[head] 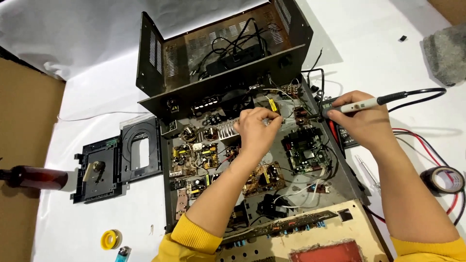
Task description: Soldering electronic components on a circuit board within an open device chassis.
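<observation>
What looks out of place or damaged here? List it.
The chassis is opened up: its cover stands propped behind, boards and wires bared. A disc drive lies pulled out on the cloth. Left hand pinches a wire; right hand holds a soldering iron. No spill or burn shows.

- One opened amplifier chassis (272, 194), centre
- One soldering iron (361, 104), 2 o'clock
- Two tape rolls: yellow (110, 239), 7 o'clock; black (442, 179), 4 o'clock
- One lighter (123, 253)
- One brown bottle (34, 177), 9 o'clock
</observation>
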